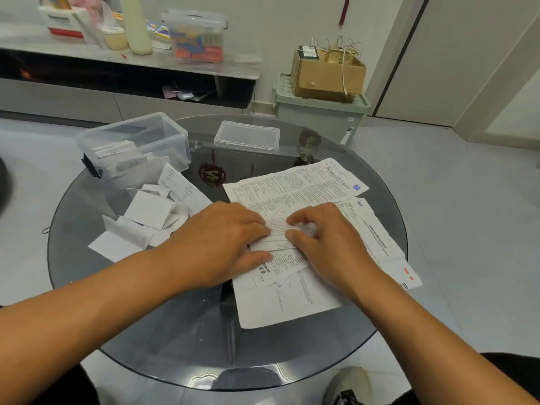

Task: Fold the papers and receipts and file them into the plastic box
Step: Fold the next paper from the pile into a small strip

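ok, both my hands are down on the small receipt (277, 233) in the middle of the round glass desk (181, 331). my left hand (222, 244) lies flat, fingers (257, 228) straight and pressing the left edge of it. my right hand (324, 238) has its fingers (295, 220) curled, tips pinching or creasing the right part of the slip. can't tell exactly how far the fold has got.

risks: the receipt sits on top of loose big sheets (292, 188), not on the glass, so pressing and dragging could slide the whole stack, likely giving a crooked crease or folding a lower sheet in with it. thin paper looks wrinkled already, so a hard pinch may tear it. glass is slick, so the bottom sheet (277, 305), which lies close to the near edge, could slip off to the floor.

the plastic box (134, 144) stands open at far left, partly filled, its lid (247, 137) apart behind. a pile of folded slips (140, 223) lies between the box and my left arm; reaching over could sweep them.
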Demonstrator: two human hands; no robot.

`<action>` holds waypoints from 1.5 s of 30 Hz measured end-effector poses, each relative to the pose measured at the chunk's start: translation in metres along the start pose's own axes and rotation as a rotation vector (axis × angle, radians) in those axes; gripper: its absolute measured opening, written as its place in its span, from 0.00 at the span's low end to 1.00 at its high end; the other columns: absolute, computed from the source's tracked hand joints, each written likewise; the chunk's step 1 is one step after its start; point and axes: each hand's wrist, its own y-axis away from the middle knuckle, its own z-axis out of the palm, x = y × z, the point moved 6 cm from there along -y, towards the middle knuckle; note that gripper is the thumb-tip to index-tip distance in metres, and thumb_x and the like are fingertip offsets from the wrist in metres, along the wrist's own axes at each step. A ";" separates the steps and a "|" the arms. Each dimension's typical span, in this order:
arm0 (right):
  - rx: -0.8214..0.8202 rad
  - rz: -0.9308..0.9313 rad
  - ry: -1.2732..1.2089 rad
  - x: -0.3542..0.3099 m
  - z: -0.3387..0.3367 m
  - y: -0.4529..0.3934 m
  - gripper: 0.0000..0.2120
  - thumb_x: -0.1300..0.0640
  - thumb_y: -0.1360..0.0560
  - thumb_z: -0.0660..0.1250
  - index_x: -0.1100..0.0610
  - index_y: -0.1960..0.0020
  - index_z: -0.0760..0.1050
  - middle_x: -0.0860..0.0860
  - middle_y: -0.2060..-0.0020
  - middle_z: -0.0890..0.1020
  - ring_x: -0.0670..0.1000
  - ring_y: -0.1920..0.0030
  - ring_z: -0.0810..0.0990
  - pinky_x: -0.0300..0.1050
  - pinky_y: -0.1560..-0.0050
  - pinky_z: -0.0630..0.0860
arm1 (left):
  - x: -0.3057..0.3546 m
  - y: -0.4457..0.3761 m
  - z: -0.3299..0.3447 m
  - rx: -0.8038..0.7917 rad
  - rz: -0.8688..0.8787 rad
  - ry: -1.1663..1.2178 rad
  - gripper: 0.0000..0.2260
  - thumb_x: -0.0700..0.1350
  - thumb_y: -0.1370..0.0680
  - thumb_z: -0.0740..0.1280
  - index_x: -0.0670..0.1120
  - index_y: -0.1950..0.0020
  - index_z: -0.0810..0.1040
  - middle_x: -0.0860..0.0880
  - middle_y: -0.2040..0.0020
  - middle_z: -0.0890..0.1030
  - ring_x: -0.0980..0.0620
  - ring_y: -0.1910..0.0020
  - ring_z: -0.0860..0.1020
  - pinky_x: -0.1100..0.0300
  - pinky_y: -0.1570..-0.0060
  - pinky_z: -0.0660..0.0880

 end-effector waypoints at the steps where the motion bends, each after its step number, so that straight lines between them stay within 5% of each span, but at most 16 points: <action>1: -0.048 -0.012 0.020 -0.001 0.001 0.001 0.17 0.40 0.22 0.70 0.41 0.35 0.77 0.40 0.38 0.71 0.44 0.43 0.77 0.47 0.40 0.75 | 0.002 0.000 0.000 -0.014 0.017 -0.008 0.22 0.63 0.20 0.60 0.52 0.35 0.81 0.55 0.38 0.82 0.52 0.42 0.79 0.54 0.45 0.78; 4: -0.202 -0.070 0.029 -0.006 0.003 0.005 0.29 0.36 0.26 0.72 0.41 0.28 0.73 0.36 0.34 0.67 0.42 0.41 0.74 0.46 0.37 0.74 | 0.004 -0.002 -0.002 -0.030 0.052 -0.076 0.16 0.55 0.19 0.61 0.51 0.35 0.78 0.52 0.47 0.83 0.50 0.51 0.81 0.53 0.56 0.79; 6: -0.198 -0.106 0.055 -0.008 0.005 0.006 0.28 0.39 0.25 0.73 0.43 0.27 0.73 0.37 0.32 0.67 0.42 0.39 0.73 0.46 0.35 0.74 | 0.004 -0.004 -0.002 -0.011 0.035 -0.078 0.13 0.51 0.19 0.63 0.50 0.37 0.79 0.51 0.50 0.84 0.48 0.53 0.82 0.50 0.59 0.81; 10: 0.149 -0.212 -0.006 -0.013 -0.005 0.006 0.09 0.47 0.21 0.71 0.45 0.43 0.84 0.40 0.42 0.79 0.46 0.40 0.74 0.50 0.37 0.73 | -0.005 -0.004 -0.012 0.154 -0.190 0.187 0.13 0.53 0.16 0.61 0.51 0.46 0.83 0.53 0.54 0.85 0.53 0.57 0.82 0.52 0.61 0.79; 14: 0.383 -0.293 -0.362 -0.021 -0.029 0.012 0.01 0.52 0.22 0.74 0.46 0.51 0.84 0.38 0.53 0.84 0.44 0.47 0.80 0.54 0.43 0.76 | -0.009 0.000 -0.025 0.161 -0.432 0.542 0.20 0.59 0.17 0.60 0.48 0.59 0.82 0.50 0.64 0.82 0.53 0.63 0.79 0.57 0.64 0.75; 18: 0.477 -0.590 -0.166 -0.040 -0.023 0.021 0.12 0.56 0.20 0.67 0.52 0.38 0.84 0.47 0.41 0.83 0.48 0.41 0.81 0.59 0.45 0.79 | -0.004 0.001 -0.016 0.076 -0.668 1.090 0.18 0.54 0.16 0.61 0.44 0.52 0.85 0.48 0.59 0.87 0.52 0.58 0.86 0.61 0.54 0.82; 23: 0.206 -0.596 0.003 -0.049 0.008 0.020 0.24 0.43 0.15 0.55 0.52 0.23 0.72 0.50 0.22 0.69 0.49 0.27 0.71 0.51 0.29 0.71 | -0.009 0.003 -0.013 0.117 -0.735 1.767 0.16 0.48 0.15 0.59 0.39 0.37 0.80 0.39 0.45 0.85 0.43 0.45 0.85 0.53 0.45 0.82; 25: 0.143 -0.557 -0.088 -0.053 0.009 0.021 0.21 0.47 0.14 0.56 0.49 0.23 0.71 0.46 0.23 0.70 0.43 0.25 0.68 0.42 0.26 0.66 | -0.011 0.005 -0.014 0.069 -0.692 1.721 0.15 0.48 0.17 0.63 0.40 0.38 0.82 0.40 0.44 0.85 0.45 0.43 0.84 0.54 0.44 0.81; 27: 0.154 -0.439 -0.293 -0.051 0.003 0.021 0.17 0.52 0.15 0.64 0.46 0.27 0.75 0.40 0.32 0.78 0.40 0.32 0.75 0.38 0.31 0.73 | -0.014 0.008 -0.016 0.026 -0.674 1.551 0.11 0.43 0.18 0.65 0.42 0.40 0.83 0.43 0.46 0.86 0.47 0.44 0.85 0.56 0.45 0.82; 31: 0.062 -0.116 -0.659 -0.047 -0.004 0.009 0.13 0.54 0.24 0.76 0.48 0.40 0.83 0.46 0.55 0.87 0.47 0.55 0.87 0.45 0.50 0.85 | -0.027 0.013 -0.029 0.099 -0.676 1.262 0.09 0.44 0.19 0.67 0.48 0.42 0.84 0.50 0.51 0.88 0.51 0.50 0.86 0.58 0.50 0.83; 34: 0.046 -0.061 -0.822 -0.060 -0.005 0.005 0.06 0.57 0.25 0.76 0.58 0.49 0.85 0.52 0.60 0.88 0.49 0.62 0.87 0.41 0.58 0.83 | -0.031 0.016 -0.039 0.227 -0.669 1.316 0.08 0.44 0.22 0.71 0.47 0.45 0.85 0.50 0.52 0.88 0.52 0.53 0.86 0.62 0.54 0.82; 38: -0.023 -0.054 -0.959 -0.087 0.004 -0.003 0.05 0.58 0.20 0.71 0.56 0.48 0.85 0.53 0.59 0.89 0.50 0.58 0.88 0.44 0.53 0.85 | -0.047 0.024 -0.048 0.401 -0.728 1.318 0.07 0.45 0.19 0.67 0.46 0.46 0.85 0.48 0.53 0.88 0.51 0.54 0.86 0.63 0.56 0.81; 45: -0.242 -0.188 -0.329 -0.117 0.029 -0.002 0.13 0.39 0.26 0.74 0.44 0.46 0.83 0.40 0.52 0.84 0.39 0.53 0.81 0.36 0.53 0.77 | -0.106 0.063 -0.082 0.660 -0.955 1.295 0.11 0.46 0.14 0.59 0.46 0.35 0.75 0.45 0.53 0.87 0.52 0.60 0.86 0.66 0.66 0.80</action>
